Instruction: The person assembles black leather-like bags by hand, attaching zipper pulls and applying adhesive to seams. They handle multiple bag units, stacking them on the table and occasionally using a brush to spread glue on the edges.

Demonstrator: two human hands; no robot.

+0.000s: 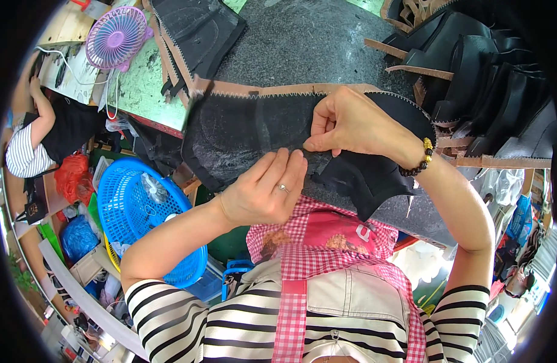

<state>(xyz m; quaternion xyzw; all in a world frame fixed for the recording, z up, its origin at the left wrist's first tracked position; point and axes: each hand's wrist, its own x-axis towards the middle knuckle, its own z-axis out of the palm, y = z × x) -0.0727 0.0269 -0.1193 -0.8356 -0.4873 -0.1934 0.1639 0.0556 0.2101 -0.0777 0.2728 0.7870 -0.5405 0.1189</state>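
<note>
A black, leather-like panel (242, 124) lies on the dark stone slab in front of me, with a tan zigzag-cut strip (278, 91) along its far edge. At the panel's near edge, my left hand (263, 187) has its fingers closed together, the tips at the border. Just to the right, my right hand (360, 127) pinches the same border between thumb and fingers. The two sets of fingertips nearly meet. Below my right wrist, a folded black flap (366, 181) hangs over the slab's near edge. My fingers hide the exact spot they grip.
Black pieces with tan edging (200, 30) lie at the far left of the dark slab (290, 48). Several more black pieces (472, 78) are stacked at the right. A purple fan (115, 37) and a blue basket (127, 199) stand left. Farther left is another person's striped sleeve (30, 150).
</note>
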